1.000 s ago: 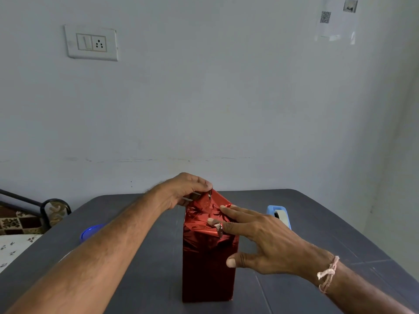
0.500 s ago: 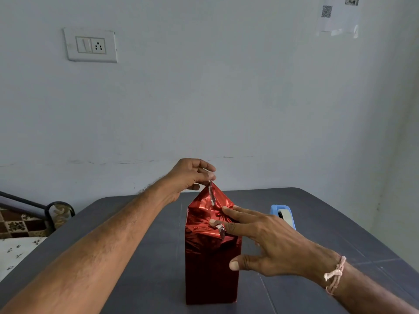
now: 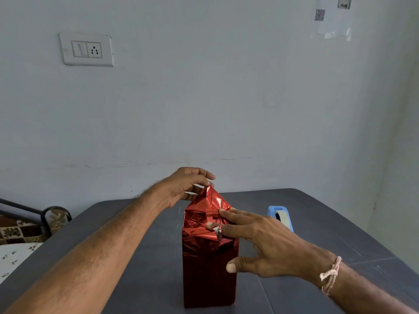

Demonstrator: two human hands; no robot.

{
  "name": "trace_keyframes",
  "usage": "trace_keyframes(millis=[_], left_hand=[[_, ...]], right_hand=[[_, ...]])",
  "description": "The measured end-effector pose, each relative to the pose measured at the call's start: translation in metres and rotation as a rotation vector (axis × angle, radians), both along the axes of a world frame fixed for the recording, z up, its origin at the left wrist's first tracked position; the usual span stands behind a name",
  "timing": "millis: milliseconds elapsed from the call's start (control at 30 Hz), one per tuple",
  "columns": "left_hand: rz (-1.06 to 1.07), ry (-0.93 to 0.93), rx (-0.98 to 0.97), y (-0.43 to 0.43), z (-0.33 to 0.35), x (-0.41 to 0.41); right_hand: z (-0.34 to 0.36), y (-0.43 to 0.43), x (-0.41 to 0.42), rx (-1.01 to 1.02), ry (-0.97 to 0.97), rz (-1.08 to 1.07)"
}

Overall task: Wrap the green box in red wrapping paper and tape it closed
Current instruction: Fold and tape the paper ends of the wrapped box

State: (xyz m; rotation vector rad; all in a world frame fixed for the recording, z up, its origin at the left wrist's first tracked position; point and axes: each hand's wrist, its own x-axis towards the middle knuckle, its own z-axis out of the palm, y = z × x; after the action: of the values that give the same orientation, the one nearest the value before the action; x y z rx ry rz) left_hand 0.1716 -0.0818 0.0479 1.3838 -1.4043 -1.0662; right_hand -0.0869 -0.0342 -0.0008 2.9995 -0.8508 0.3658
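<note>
A tall box stands upright on the dark grey table (image 3: pixel 317 223), fully covered in shiny red wrapping paper (image 3: pixel 206 268); no green shows. At its top the paper rises to a pointed flap. My left hand (image 3: pixel 183 186) pinches the tip of that flap from behind and holds it up. My right hand (image 3: pixel 260 243) has its fingers spread, fingertips pressing the folded paper against the box's upper right side, thumb beside the front face. A small silvery scrap sticks out under my right index finger.
A blue tape dispenser (image 3: pixel 281 216) with a white roll sits on the table just behind my right hand. A dark metal frame with patterned fabric (image 3: pixel 29 225) stands at the left. The wall is close behind the table.
My left hand lifted the paper flap from a crumpled fold into an upright point and holds it there. My right hand stayed pressed on the box's upper side.
</note>
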Motion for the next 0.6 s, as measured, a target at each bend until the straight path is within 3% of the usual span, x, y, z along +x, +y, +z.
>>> trace_keyframes(millis=[500,600], left_hand=[[0.093,0.004,-0.059,-0.004,-0.008,0.002],[0.254,-0.050,-0.229,-0.001,-0.016,0.001]], right_hand=[[-0.001,-0.001,0.001,0.005,0.011,-0.007],[0.000,-0.001,0.000,0.006,0.008,-0.003]])
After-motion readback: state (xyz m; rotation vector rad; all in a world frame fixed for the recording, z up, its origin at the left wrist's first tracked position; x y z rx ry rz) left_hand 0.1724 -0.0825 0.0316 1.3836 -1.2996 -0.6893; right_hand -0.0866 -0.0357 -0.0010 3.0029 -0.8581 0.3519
